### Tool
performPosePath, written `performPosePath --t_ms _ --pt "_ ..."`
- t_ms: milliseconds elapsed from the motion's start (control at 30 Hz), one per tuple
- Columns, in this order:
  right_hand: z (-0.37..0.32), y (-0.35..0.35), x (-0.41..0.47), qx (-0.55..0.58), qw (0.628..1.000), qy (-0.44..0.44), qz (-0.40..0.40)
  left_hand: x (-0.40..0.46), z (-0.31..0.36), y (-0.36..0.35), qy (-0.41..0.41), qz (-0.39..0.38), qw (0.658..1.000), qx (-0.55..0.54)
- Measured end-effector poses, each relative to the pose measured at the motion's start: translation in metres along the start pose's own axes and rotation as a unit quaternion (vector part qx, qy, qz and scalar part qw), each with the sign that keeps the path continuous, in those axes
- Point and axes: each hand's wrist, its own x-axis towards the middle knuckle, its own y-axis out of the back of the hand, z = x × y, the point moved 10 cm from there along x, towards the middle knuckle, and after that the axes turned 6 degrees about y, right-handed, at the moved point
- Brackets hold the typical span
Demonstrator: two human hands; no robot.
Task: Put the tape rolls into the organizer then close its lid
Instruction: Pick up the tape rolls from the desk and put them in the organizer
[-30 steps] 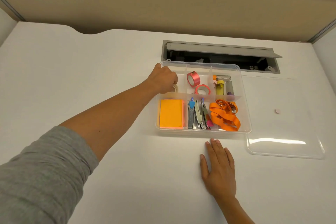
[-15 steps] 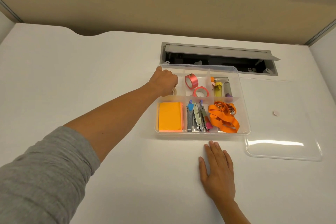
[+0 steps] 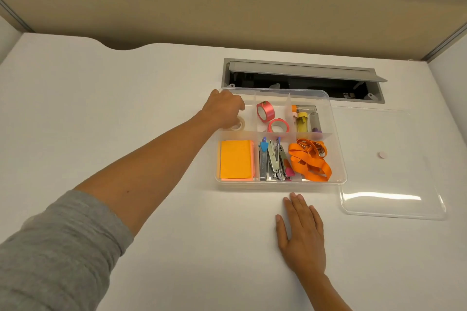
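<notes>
Now left hand (image 3: 223,108) reaches into the back-left compartment of the clear organizer (image 3: 338,154), fingers curled over a whitish tape roll (image 3: 238,124) that sits on the compartment floor; whether the fingers pinch it or only rest on it, cannot tell, hand hides the contact. Two pink tape rolls in the back-middle compartment: one (image 3: 265,111) standing on edge, one (image 3: 278,126) lying flat just in front of it. Right hand (image 3: 302,232) lies flat, palm down, fingers spread loose on the white desk (image 3: 126,108), holding nothing, fingertips near the organizer's front wall but apart from it. Clear lid (image 3: 389,199) is off, lying on the desk just right of the organizer. Front compartments hold orange sticky notes (image 3: 236,159), staplers (image 3: 273,161), orange lanyard (image 3: 309,161).
</notes>
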Motion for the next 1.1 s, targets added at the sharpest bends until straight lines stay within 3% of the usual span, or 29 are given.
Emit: performPosePath --t_ms 200,400,700,967,1100 --pt "-0.001 0.0 0.0 -0.009 1.0 0.001 -0.009 -0.056 -0.046 0.035 0.088 0.141 0.963 -0.214" --pt "-0.005 0.005 0.0 -0.012 1.0 0.002 -0.007 -0.147 -0.106 0.016 0.157 0.239 0.921 -0.263" --pt "-0.008 0.007 -0.002 -0.027 1.0 0.011 -0.004 -0.273 -0.187 -0.047 0.293 0.213 0.9 -0.242" --pt "-0.024 0.009 -0.007 -0.05 0.997 0.047 0.038 -0.372 -0.278 -0.08 0.458 0.195 0.845 -0.198" --pt "-0.066 0.002 -0.006 -0.042 0.993 0.1 0.05 -0.404 -0.308 -0.101 0.508 0.161 0.82 -0.21"
